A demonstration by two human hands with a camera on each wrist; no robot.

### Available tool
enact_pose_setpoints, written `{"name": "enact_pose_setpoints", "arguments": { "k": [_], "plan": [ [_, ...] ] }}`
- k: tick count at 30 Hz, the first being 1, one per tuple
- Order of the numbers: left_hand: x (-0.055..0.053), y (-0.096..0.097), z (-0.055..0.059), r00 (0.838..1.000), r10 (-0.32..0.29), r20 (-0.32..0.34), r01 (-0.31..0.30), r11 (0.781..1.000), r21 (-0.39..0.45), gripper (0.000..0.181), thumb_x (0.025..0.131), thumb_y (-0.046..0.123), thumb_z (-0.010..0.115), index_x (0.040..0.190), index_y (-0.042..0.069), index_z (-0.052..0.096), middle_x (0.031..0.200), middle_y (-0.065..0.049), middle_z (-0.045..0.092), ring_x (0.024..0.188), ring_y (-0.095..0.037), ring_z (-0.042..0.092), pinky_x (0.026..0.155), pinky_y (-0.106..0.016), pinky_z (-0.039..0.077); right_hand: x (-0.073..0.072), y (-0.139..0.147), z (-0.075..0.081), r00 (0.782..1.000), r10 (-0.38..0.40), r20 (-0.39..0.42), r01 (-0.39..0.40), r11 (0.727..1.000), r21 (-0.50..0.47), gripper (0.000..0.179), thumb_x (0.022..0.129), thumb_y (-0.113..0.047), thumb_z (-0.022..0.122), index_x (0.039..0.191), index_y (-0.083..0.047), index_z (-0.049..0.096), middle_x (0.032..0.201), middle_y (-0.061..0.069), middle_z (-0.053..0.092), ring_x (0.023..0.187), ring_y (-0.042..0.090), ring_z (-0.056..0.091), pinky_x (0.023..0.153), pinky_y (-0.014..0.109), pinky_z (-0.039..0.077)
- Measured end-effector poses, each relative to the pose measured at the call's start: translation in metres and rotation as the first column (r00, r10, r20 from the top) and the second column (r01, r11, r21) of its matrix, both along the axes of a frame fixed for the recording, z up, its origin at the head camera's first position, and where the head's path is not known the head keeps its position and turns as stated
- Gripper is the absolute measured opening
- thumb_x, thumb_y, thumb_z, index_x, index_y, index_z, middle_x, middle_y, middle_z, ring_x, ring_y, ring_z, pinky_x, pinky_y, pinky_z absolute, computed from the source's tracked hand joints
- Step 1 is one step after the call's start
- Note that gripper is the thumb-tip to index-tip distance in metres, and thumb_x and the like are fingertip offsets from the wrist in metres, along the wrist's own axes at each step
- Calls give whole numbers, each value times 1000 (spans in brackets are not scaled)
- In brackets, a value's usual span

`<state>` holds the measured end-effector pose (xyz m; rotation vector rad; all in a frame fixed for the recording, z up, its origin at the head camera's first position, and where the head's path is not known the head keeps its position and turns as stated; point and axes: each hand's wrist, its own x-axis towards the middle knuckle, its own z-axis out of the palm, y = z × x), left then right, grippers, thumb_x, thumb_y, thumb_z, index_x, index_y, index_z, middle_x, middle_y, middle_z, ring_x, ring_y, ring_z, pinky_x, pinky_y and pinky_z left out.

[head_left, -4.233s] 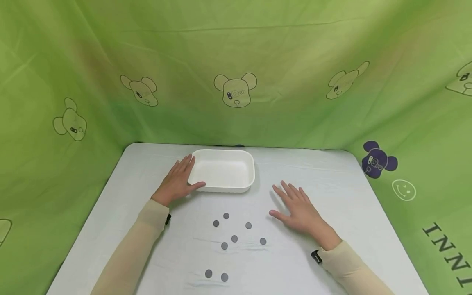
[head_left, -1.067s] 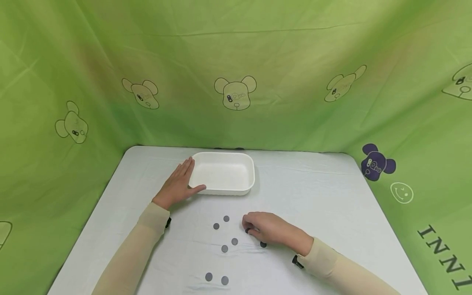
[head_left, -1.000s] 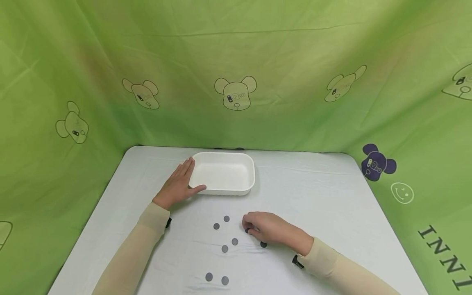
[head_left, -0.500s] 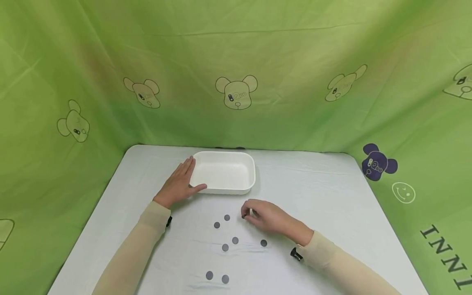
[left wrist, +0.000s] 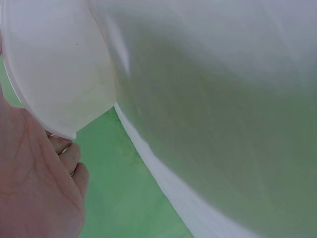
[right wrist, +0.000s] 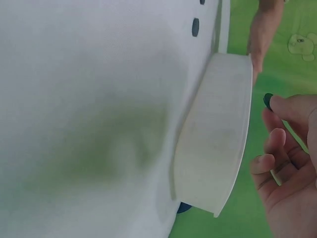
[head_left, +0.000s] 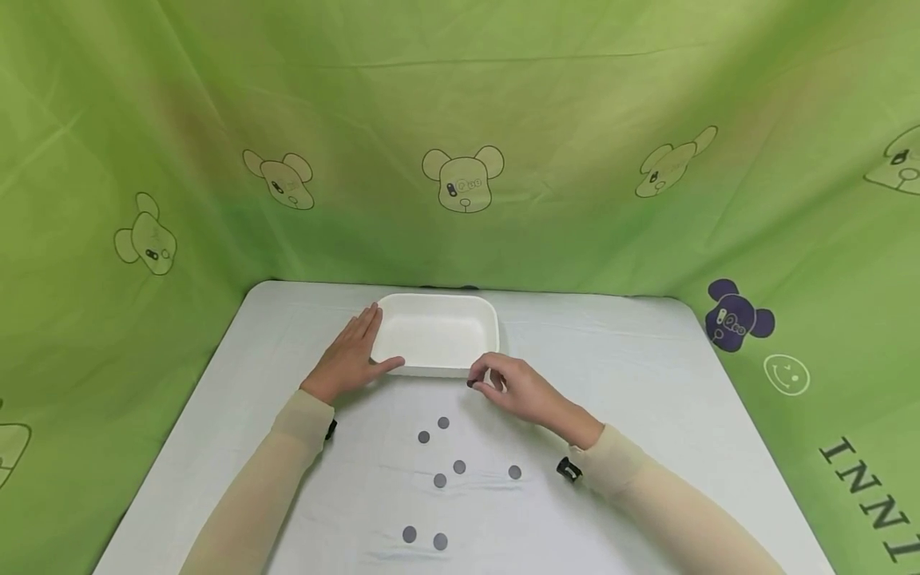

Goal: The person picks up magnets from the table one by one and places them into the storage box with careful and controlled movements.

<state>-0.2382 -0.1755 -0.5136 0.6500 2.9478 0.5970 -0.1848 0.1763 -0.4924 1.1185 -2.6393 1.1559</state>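
A white rectangular tray (head_left: 438, 372) stands near the table's far edge. My left hand (head_left: 346, 361) rests along its left end, fingers straight and thumb at the front rim; in the left wrist view the palm (left wrist: 37, 178) lies beside the tray wall (left wrist: 64, 69). Between thumb and index finger, my right hand (head_left: 528, 391) pinches a small dark disc (head_left: 471, 383) close to the tray's front right corner. The right wrist view has the same disc (right wrist: 268, 101) at the fingertips, above the rim of the tray (right wrist: 213, 134). The tray's inside looks bare.
Several grey discs lie loose on the white table, among them one disc (head_left: 514, 472) at the right and another disc (head_left: 410, 534) near the front. Green cloth (head_left: 460, 247) with bear prints rises behind and on both sides of the table (head_left: 611, 335).
From hovering open, my right hand came down, pinched a disc right of the group and lifted it. It has since moved away from me to the tray's corner. My left hand has stayed put.
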Motion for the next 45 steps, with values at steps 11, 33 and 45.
{"name": "enact_pose_setpoints", "arguments": {
  "k": [11, 33, 45],
  "plan": [
    [-3, 0, -1, 1000, 4, 5, -4, 1000, -13, 113, 102, 75, 53, 171, 2, 2, 181, -12, -2, 167, -26, 2, 136, -40, 2, -24, -9, 3, 999, -39, 17, 40, 997, -63, 14, 98, -2, 77, 105, -12, 72, 98, 1, 74, 71, 6, 54, 62, 23, 49],
    [1, 2, 1, 1000, 2, -14, -2, 1000, -14, 111, 102, 69, 58, 171, -1, 5, 180, -15, 1, 167, -28, 4, 136, -41, 4, -60, -28, -2, 977, -160, 143, 176, 979, -105, 10, 99, -6, 78, 106, -10, 72, 96, 0, 73, 74, 12, 58, 66, 23, 48],
    [1, 2, -2, 1000, 6, -23, -6, 1000, -19, 113, 101, 70, 58, 170, -1, 6, 180, -15, 1, 167, -30, 6, 136, -41, 5, -78, -38, -6, 961, -198, 192, 218, 972, -88, 9, 100, -9, 77, 107, -11, 72, 100, 3, 73, 76, 14, 60, 66, 25, 50]
  ]
}}
